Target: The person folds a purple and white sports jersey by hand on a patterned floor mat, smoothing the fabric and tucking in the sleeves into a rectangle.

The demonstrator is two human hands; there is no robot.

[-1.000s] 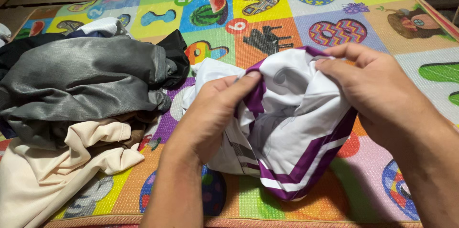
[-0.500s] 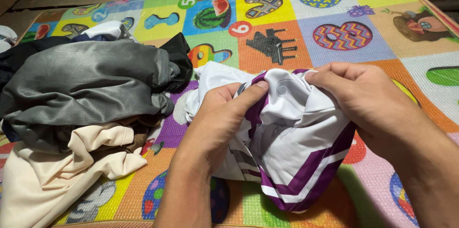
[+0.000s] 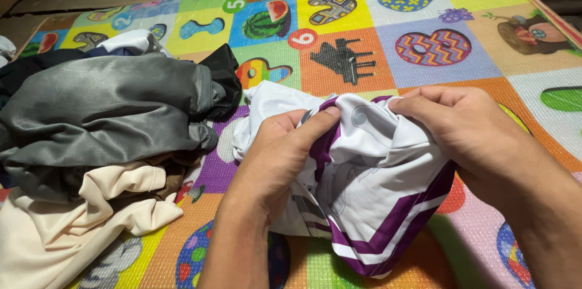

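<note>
A white garment with purple trim [image 3: 370,198] was held bunched above the colourful play mat, near its front edge. The fabric was smooth and slightly glossy, and broad purple bands edged with thin white lines were seen running diagonally across its lower part. A purple seam was seen along the upper fold, where the cloth was gathered and pinched on both sides. One white portion was left trailing to the upper left, resting on the mat. The garment was crumpled, not laid flat.
</note>
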